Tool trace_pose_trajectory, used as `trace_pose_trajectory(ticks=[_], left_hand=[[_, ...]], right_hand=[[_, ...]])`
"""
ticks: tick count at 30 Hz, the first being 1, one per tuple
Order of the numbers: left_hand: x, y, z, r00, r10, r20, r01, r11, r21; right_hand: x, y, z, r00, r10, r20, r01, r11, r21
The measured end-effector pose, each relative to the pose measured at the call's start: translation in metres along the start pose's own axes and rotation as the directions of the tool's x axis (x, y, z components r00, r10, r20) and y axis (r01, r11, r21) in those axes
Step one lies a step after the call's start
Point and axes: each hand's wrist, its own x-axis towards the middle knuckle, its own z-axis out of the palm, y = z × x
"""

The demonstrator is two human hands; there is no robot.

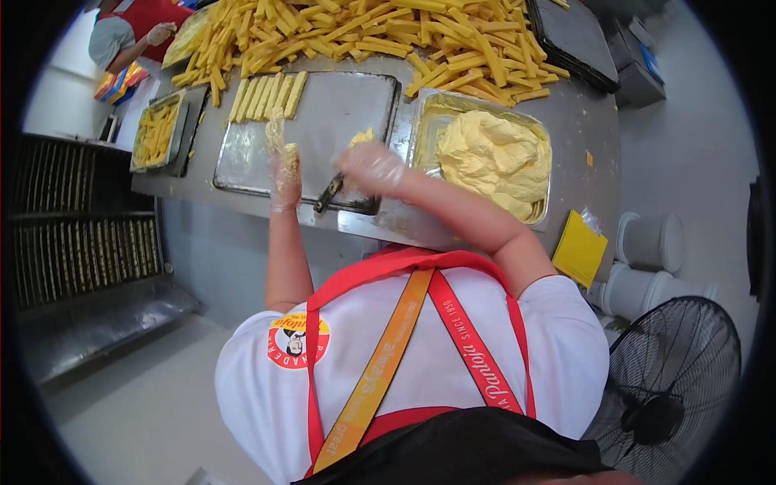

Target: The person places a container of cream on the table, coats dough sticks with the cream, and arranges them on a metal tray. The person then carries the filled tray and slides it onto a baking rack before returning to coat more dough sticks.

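My left hand (pixel 286 179), in a clear plastic glove smeared with cream, is closed on a cream-coated yellow stick (pixel 275 133) that points up over the metal tray. My right hand (pixel 372 167), also gloved, grips a spatula (pixel 329 194) by its dark handle. A lump of yellow cream (pixel 361 137) shows just beyond the right fingers; the blade is mostly hidden. Below both hands lies the flat metal tray (pixel 339 101), with a row of several coated sticks (pixel 267 97) at its far left. To the right, a metal pan (pixel 420 133) holds a large mound of pale yellow cream (pixel 493 158).
A big heap of plain yellow sticks (pixel 364 32) covers the table's far side. At left stands a smaller pan of sticks (pixel 158 133), near a rack of trays (pixel 81 250). Another person (pixel 133 36) works at far left. A floor fan (pixel 671 396) and white buckets (pixel 651 242) stand at right.
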Motion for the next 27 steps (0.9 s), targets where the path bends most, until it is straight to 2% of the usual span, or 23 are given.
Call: trace_pose_trajectory(ticks=[2,5,8,9,10,11,13,14,15,16,18,20,21,24,26,27], left_hand=[[0.015,0.048,0.000,0.931,0.124,-0.344,-0.221,0.940,-0.259],[0.046,0.088,-0.014,0.959,0.191,-0.210,-0.264,0.872,-0.412],[0.064,0.114,-0.013,0.964,0.259,-0.067,-0.251,0.791,-0.558],[0.072,0.115,-0.008,0.958,0.284,-0.025,-0.253,0.806,-0.535],[0.079,0.115,-0.001,0.952,0.307,0.016,-0.256,0.820,-0.511],[0.083,0.120,0.006,0.944,0.327,0.052,-0.262,0.833,-0.487],[0.084,0.141,0.010,0.963,0.231,0.138,-0.136,0.860,-0.492],[0.085,0.156,0.010,0.967,0.180,0.182,-0.072,0.872,-0.484],[0.088,0.173,0.009,0.958,0.174,0.229,-0.070,0.914,-0.400],[0.091,0.190,0.009,0.948,0.161,0.275,-0.071,0.948,-0.310],[0.103,0.210,0.032,0.938,0.278,0.209,-0.225,0.944,-0.242],[0.129,0.207,0.084,0.854,0.521,-0.014,-0.508,0.826,-0.245],[0.139,0.208,0.107,0.849,0.529,0.002,-0.523,0.840,-0.147],[0.169,0.208,0.161,0.881,0.460,0.109,-0.469,0.879,0.081],[0.182,0.200,0.183,0.926,0.277,0.255,-0.323,0.933,0.159],[0.182,0.196,0.180,0.927,0.345,0.145,-0.362,0.925,0.113]], right_hand=[[0.013,-0.017,0.042,0.996,-0.041,-0.075,0.035,0.996,-0.084],[0.025,-0.028,0.061,0.998,0.065,0.007,-0.063,0.988,-0.143],[0.004,-0.025,0.031,0.997,-0.007,-0.070,0.001,0.996,-0.090],[-0.006,-0.021,0.029,0.982,0.032,-0.188,-0.042,0.998,-0.045],[-0.025,-0.021,0.011,0.914,0.050,-0.403,-0.045,0.999,0.021],[-0.051,-0.023,-0.014,0.800,0.072,-0.596,-0.030,0.996,0.080],[-0.097,-0.027,-0.037,0.607,0.339,-0.719,-0.074,0.924,0.374],[-0.121,-0.029,-0.046,0.514,0.516,-0.686,-0.086,0.826,0.557],[-0.143,-0.028,-0.052,0.415,0.673,-0.612,-0.072,0.695,0.716],[-0.162,-0.021,-0.056,0.418,0.705,-0.573,-0.115,0.667,0.736],[-0.188,-0.006,-0.061,0.419,0.761,-0.495,-0.195,0.608,0.770],[-0.185,0.002,-0.051,0.562,0.784,-0.262,-0.297,0.487,0.822],[-0.187,0.009,-0.047,0.618,0.774,-0.136,-0.351,0.427,0.833],[-0.177,0.033,-0.046,0.597,0.802,0.005,-0.319,0.232,0.919],[-0.173,0.054,-0.039,0.554,0.782,-0.286,-0.378,0.542,0.751],[-0.166,0.055,-0.040,0.548,0.724,-0.419,-0.401,0.667,0.628]])
